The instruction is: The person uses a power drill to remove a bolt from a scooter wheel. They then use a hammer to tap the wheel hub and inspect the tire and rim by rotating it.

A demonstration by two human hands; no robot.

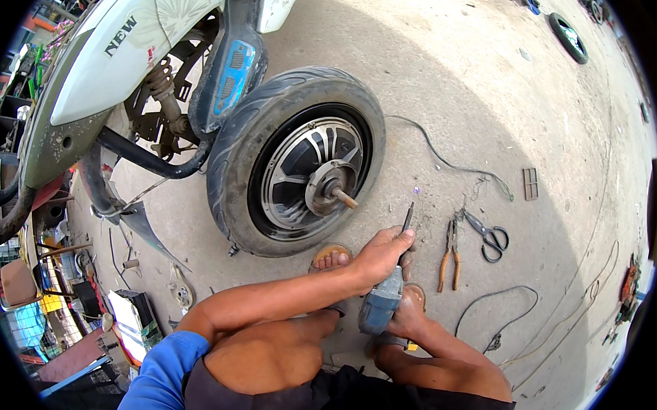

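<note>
Between my knees is a blue-grey power drill [382,304] with a long dark bit [408,217] pointing away from me. My left hand [385,257] is closed around the front end at the bit, thumb laid along it. Lower down, my right hand [409,316] grips the drill's body from the right; its fingers are partly hidden. Just beyond and to the left stands a tilted wheel [228,153] with a black tyre and a metal hub motor [289,185]. Its axle [345,198] sticks out toward me, near the bit but apart from it.
A white electric scooter [104,56] stands at the left. On the concrete to my right lie orange-handled pliers [450,261], black-handled scissors [492,241], a dark cable [448,162] and a small brown grate [530,184]. Cluttered boxes [136,317] stand at the lower left.
</note>
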